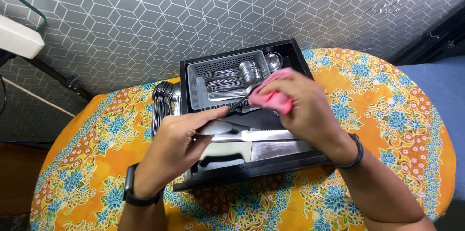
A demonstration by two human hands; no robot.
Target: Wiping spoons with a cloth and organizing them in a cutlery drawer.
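My left hand (177,151) grips the bowl end of a steel spoon (218,125) over a black tray (193,68). My right hand (302,110) pinches a pink cloth (276,96) around the spoon's handle, just above the tray's middle. Both hands hover over large knives (264,135) that lie in the tray's near part. A grey slotted basket (194,88) full of spoons sits in the tray's far part.
A loose pile of forks (162,100) lies on the orange floral tablecloth (397,129) left of the tray. A grey tiled wall stands behind the round table. Something blue is at the right edge.
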